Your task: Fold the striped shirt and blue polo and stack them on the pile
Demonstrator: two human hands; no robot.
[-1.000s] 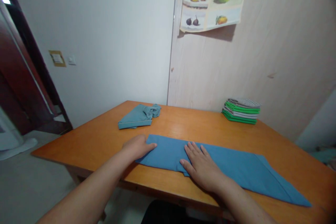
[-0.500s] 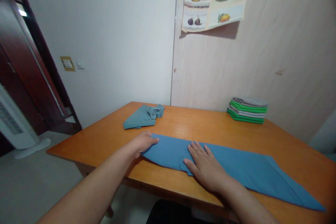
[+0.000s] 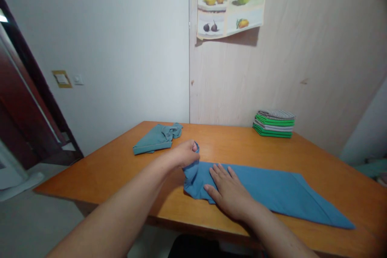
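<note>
A blue garment (image 3: 272, 189), folded into a long strip, lies across the front of the wooden table; I cannot tell its exact kind. Its left end is gripped by my left hand (image 3: 186, 154), fingers closed round the cloth and raised off the tabletop, so the fabric bunches and hangs in folds below the fist. My right hand (image 3: 229, 193) rests flat on the strip just right of the bunched part, palm down, fingers stretched and slightly apart. Toward the right, the strip lies smooth and widens to a slanted, pointed end.
A teal folded garment (image 3: 154, 139) sits at the table's back left, crumpled at one corner. At the back right is a stack of green, grey and striped folded cloths (image 3: 274, 123). The wooden table (image 3: 99, 169) meets the wall, where a fruit poster (image 3: 229, 10) hangs.
My left hand has lifted the garment's left end and brought it up and to the right, closing into a fist. My right hand still presses the cloth. The view has shifted slightly right.
</note>
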